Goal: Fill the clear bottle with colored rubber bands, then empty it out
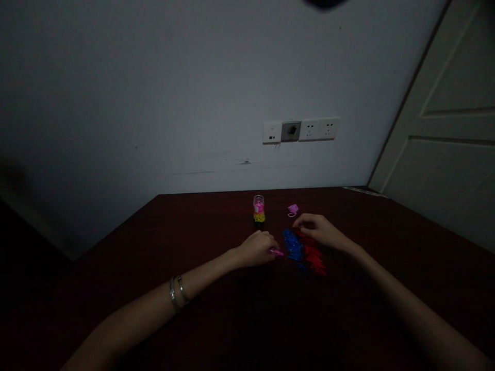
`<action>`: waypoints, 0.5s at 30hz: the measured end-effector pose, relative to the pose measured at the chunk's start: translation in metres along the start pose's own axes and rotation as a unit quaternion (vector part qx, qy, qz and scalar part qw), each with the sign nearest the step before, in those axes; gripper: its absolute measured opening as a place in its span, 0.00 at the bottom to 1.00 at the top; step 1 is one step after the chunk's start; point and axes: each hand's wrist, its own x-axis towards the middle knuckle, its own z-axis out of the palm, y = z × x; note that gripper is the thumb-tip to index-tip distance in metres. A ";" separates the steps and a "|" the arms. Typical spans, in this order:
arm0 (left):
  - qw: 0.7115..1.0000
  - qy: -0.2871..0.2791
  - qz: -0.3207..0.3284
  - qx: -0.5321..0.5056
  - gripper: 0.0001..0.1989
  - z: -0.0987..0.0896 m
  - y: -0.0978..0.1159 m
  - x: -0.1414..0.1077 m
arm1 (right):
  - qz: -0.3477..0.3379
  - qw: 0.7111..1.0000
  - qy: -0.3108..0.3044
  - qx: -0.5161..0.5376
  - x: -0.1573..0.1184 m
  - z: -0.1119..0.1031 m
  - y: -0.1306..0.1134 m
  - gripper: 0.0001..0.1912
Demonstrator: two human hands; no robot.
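Observation:
My left hand [258,249] is closed around a small, thin pink piece [277,252], whose end sticks out by the fingers; its exact kind is too small to tell. Just right of it lies a pile of small blue pieces [293,245]. Beside the blue pile is a pile of small red pieces [314,256]. My right hand [319,230] hovers at the far end of the red pile, thumb and forefinger bent down and apart, with nothing visible between them. Behind my left hand stands an open clear jar [259,208] with pink, yellow and dark layers inside.
A small light-purple object with a loop [293,209] lies behind the piles. The dark red-brown table [201,221] meets a pale wall [174,103] at the back. Sockets and switches [300,131] sit on the wall. A panelled door [444,123] is at the right.

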 end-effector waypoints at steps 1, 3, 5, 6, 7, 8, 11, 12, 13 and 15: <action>1.000 0.006 -0.003 -0.011 0.05 -0.003 -0.002 0.000 | -0.003 1.000 0.000 0.000 0.000 0.000 0.000 0.11; 0.999 0.024 -0.008 -0.038 0.06 -0.013 -0.007 0.000 | -0.007 1.000 0.003 -0.002 0.000 -0.001 0.000 0.11; 0.996 0.051 -0.012 -0.068 0.07 -0.025 -0.011 0.001 | -0.008 1.000 0.009 -0.006 0.001 -0.002 -0.001 0.11; 0.994 0.066 -0.015 -0.081 0.08 -0.032 -0.014 0.002 | -0.008 1.000 0.011 -0.006 0.001 -0.002 -0.001 0.11; 0.992 0.081 -0.019 -0.091 0.08 -0.039 -0.018 0.003 | -0.007 1.000 0.011 -0.006 0.001 -0.003 -0.001 0.12; 0.990 0.096 -0.025 -0.099 0.08 -0.047 -0.022 0.004 | -0.006 1.000 0.011 -0.005 0.001 -0.003 -0.001 0.12; 0.980 0.149 -0.057 -0.116 0.08 -0.072 -0.039 0.012 | -0.002 1.000 0.011 0.000 0.001 -0.002 0.000 0.12; 0.976 0.167 -0.070 -0.121 0.09 -0.080 -0.045 0.016 | -0.001 1.000 0.012 0.000 0.001 -0.002 0.001 0.12; 0.973 0.180 -0.081 -0.121 0.09 -0.087 -0.052 0.020 | -0.001 1.000 0.011 -0.001 0.001 -0.001 0.001 0.12; 0.970 0.194 -0.099 -0.111 0.09 -0.099 -0.065 0.028 | -0.002 1.000 0.011 -0.004 0.001 -0.001 0.002 0.12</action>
